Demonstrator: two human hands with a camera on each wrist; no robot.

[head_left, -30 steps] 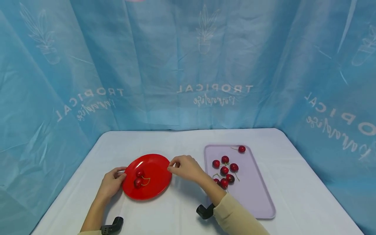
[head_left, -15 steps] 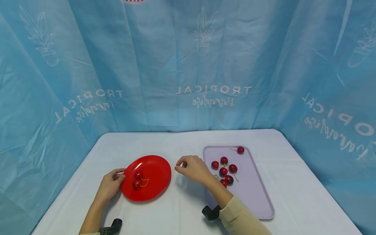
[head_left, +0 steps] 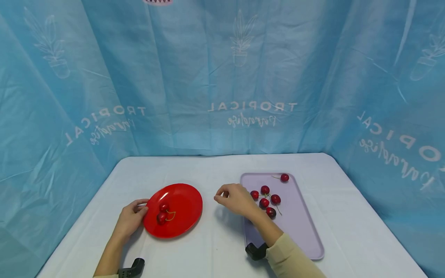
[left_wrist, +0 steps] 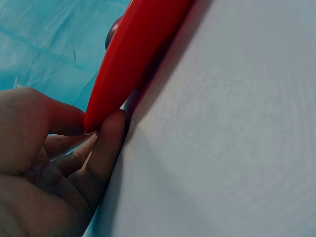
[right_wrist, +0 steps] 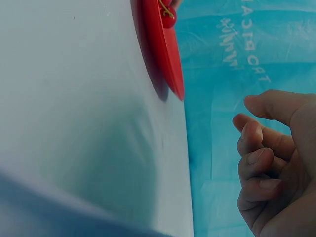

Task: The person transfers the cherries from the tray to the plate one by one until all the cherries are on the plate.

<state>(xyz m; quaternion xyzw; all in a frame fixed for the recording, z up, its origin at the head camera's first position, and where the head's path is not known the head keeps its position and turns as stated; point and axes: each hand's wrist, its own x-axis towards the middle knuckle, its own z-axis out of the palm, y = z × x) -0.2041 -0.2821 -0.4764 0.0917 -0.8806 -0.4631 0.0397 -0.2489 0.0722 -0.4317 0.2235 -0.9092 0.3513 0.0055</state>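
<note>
My left hand (head_left: 128,220) pinches the left rim of a red plate (head_left: 187,208). In the left wrist view, the thumb lies on top of the rim and a fingertip (left_wrist: 114,121) sits under it. Two cherries (head_left: 161,217) with green stems lie together on the plate, left of its middle. My right hand (head_left: 236,199) hovers between the plate and a lilac tray (head_left: 302,231). It holds nothing; in the right wrist view its thumb and index fingertip stand apart and the other fingers curl loosely. Several dark red cherries (head_left: 275,199) lie in the tray's left half.
One cherry (head_left: 284,177) lies alone near the tray's far edge. My right forearm (head_left: 265,227) passes over the tray's left side and hides part of it. A white cloth (head_left: 215,247) covers the table, and a blue printed curtain (head_left: 194,77) hangs behind and at both sides.
My right hand has moved away from the plate's right rim, rightward toward the tray, and its forearm now covers some of the near cherries. The left hand keeps its place on the plate.
</note>
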